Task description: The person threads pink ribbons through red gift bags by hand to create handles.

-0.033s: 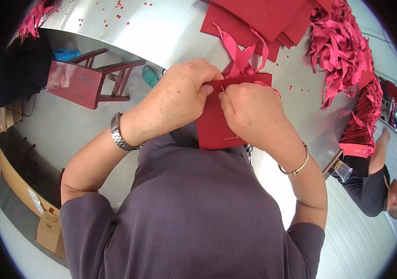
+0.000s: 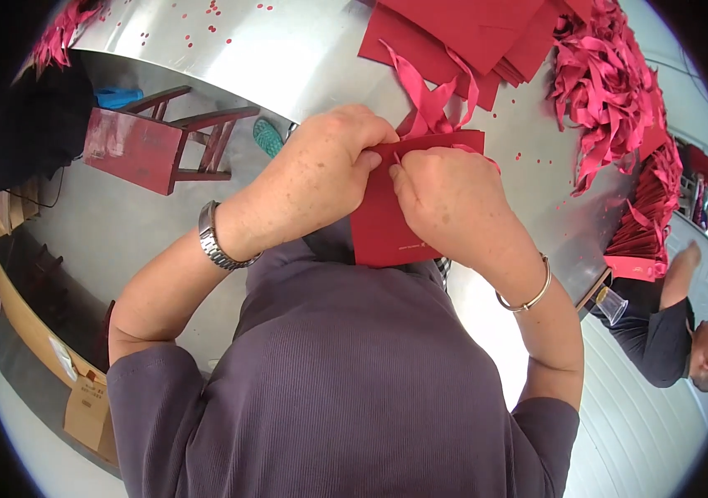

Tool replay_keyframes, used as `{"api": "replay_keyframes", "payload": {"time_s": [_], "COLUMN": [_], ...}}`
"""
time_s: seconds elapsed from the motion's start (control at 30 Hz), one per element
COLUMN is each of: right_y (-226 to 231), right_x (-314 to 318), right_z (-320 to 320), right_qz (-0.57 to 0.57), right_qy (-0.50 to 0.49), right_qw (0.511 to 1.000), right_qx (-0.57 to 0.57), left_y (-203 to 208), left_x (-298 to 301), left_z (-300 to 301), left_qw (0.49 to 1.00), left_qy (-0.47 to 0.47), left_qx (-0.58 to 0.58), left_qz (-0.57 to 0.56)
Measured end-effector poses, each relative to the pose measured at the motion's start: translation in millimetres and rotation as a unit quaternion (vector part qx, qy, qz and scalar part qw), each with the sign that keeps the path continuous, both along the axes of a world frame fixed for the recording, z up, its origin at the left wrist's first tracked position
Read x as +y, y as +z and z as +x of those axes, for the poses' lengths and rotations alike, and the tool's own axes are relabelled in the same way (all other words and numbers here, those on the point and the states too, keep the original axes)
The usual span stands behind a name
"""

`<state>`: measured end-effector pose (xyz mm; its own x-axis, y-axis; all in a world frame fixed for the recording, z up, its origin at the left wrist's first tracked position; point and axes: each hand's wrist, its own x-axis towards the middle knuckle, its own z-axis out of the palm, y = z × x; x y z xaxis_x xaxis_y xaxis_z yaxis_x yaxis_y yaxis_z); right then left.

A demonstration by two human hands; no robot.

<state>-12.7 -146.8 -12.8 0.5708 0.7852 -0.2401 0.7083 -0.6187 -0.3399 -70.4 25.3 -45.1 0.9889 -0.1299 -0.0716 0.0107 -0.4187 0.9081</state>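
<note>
A dark red paper bag (image 2: 387,220) is held up in front of my body at the table's edge. Pink-red ribbon (image 2: 430,112) loops out past its top edge onto the table. My left hand (image 2: 341,158) is closed, its thumb and fingers pinching the bag's top edge. Just beside it, my right hand (image 2: 449,195) is closed over the front of the bag, pinching a short ribbon end near the thumb. Another bit of ribbon shows behind the right knuckles. The fingertips of both hands are partly hidden.
Flat red bags (image 2: 462,33) lie stacked beyond my hands on the metal table (image 2: 287,66). A ribbon heap (image 2: 607,91) and a row of red bags (image 2: 640,232) stand at right, near another person (image 2: 661,332). A red wooden stool (image 2: 134,149) is at left.
The other person's raised hand at the right has shifted slightly. My hands and the bag look the same.
</note>
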Motion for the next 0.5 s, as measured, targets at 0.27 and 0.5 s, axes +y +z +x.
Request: {"api": "replay_keyframes", "payload": {"time_s": [0.27, 0.5], "right_y": [3.2, 0.7], "right_x": [0.8, -0.7], "right_z": [1.7, 2.3], "right_qz": [-0.016, -0.013], "right_qy": [0.012, 0.006], "right_qw": [1.000, 1.000], "right_qx": [-0.023, -0.022], "left_y": [-0.8, 1.3], "left_x": [-0.4, -3.9], "left_z": [-0.2, 0.9], "left_qw": [0.999, 0.999], "left_qy": [0.028, 0.033], "left_qx": [-0.021, -0.016], "left_qz": [0.010, 0.026]}}
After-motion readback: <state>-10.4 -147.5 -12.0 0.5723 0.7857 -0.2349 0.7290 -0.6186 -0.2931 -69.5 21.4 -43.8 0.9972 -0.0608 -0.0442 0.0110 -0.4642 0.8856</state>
